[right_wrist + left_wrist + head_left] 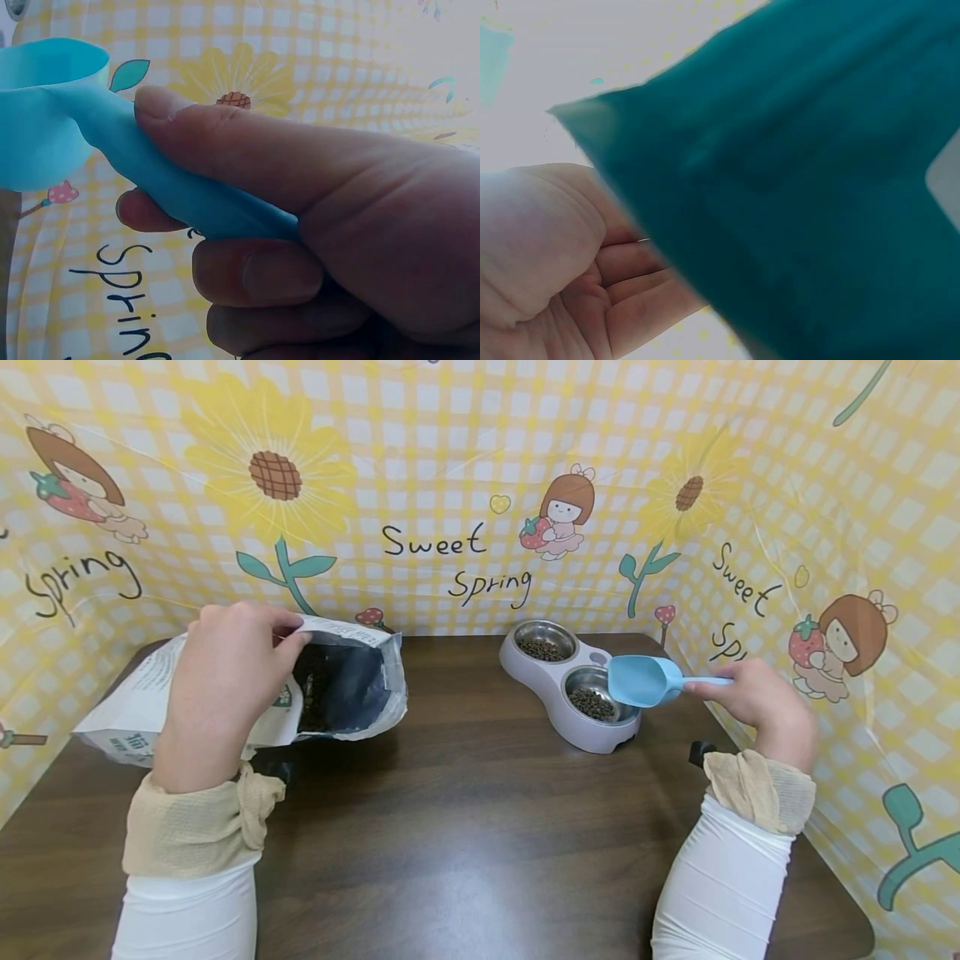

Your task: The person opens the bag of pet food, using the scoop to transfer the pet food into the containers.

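- the left hand gripped the open mouth of the food bag, which lay on its side at the left of the counter; dark kibble showed inside.
- the right hand was curled round the handle of the blue scoop, held over the near bowl of the double pet dish.
- both bowls held kibble; the scoop looked empty.
- step judged: between scoopfuls.
- a refill would call for swinging the scoop across to the bag's held-open mouth.
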A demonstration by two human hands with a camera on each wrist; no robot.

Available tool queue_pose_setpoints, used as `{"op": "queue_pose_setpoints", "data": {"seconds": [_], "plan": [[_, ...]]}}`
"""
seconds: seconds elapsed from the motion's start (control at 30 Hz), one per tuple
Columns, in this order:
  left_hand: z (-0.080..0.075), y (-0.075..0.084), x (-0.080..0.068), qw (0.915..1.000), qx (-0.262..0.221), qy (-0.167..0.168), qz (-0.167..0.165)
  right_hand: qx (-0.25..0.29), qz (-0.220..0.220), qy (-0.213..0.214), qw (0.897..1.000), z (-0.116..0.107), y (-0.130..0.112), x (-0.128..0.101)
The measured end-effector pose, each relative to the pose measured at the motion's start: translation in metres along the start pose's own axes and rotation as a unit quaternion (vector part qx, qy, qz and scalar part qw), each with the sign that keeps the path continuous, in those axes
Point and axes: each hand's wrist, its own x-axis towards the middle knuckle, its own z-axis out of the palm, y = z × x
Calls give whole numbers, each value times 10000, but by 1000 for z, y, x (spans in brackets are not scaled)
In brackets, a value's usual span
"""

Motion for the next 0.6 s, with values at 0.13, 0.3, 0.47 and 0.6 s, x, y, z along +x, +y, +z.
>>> {"op": "queue_pose_setpoints", "data": {"seconds": [0.13,0.3,0.47,0.6], "plan": [[0,0,-1,10000,-6,-5,2,16,-8,-12,10000,1,-1,1],[0,-1,-1,10000,-9,20,16,32,7,23,10000,-1,0,1],[0,-1,0,10000,-8,29,29,319,52,135,9994,-3,-2,2],[0,0,0,10000,-16,12,16,724,103,217,9971,-4,-5,3]]}}
